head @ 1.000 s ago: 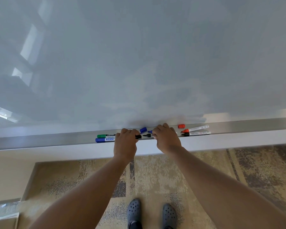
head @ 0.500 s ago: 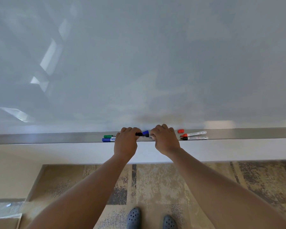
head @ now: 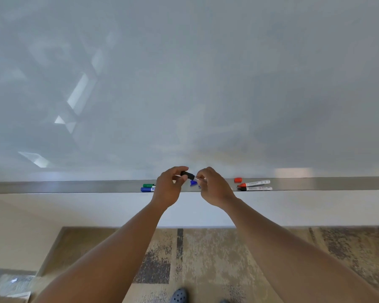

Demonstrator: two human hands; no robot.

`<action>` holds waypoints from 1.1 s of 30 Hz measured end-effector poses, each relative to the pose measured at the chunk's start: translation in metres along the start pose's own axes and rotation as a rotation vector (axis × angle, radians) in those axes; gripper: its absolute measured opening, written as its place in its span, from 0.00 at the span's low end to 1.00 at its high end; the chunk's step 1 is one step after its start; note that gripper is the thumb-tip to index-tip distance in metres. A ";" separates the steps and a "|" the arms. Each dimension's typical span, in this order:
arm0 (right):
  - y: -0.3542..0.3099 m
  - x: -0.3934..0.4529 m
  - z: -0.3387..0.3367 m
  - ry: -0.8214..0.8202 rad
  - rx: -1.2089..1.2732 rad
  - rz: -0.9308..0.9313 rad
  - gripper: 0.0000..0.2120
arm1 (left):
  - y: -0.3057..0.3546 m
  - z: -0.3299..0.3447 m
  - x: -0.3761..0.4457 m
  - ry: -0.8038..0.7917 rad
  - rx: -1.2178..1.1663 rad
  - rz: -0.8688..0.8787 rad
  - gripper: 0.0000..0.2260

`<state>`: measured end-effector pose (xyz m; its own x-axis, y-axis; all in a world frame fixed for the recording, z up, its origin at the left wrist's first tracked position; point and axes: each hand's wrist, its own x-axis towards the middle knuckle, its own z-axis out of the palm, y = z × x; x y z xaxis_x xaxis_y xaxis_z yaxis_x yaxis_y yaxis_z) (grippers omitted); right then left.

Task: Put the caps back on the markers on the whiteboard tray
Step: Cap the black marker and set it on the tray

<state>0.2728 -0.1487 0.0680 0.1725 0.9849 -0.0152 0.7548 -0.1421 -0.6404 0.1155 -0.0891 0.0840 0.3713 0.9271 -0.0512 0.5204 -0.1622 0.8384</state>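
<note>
Holding a black plastic marker cap in our left hand, we pinch a white-barrelled marker in our right hand, both raised just above the long metal whiteboard tray; cap and marker seem to meet, though the joint is blurred. A loose blue cap lies below them. Capped green and blue markers lie left; a loose red cap, an uncapped red-tipped marker and black-tipped marker lie right.
</note>
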 end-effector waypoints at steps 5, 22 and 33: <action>-0.024 -0.004 -0.007 -0.105 0.459 0.214 0.05 | 0.016 -0.005 -0.007 0.042 -0.320 -0.065 0.12; -0.059 0.004 -0.016 -0.123 1.044 0.305 0.44 | 0.046 -0.008 -0.013 0.082 -0.192 0.141 0.12; -0.063 0.010 -0.026 0.005 1.094 0.436 0.28 | 0.054 -0.008 -0.012 0.008 -0.266 0.168 0.11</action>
<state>0.2431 -0.1329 0.1286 0.2865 0.8733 -0.3941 -0.3127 -0.3036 -0.9000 0.1333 -0.1064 0.1339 0.4288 0.8974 0.1039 0.2321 -0.2205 0.9474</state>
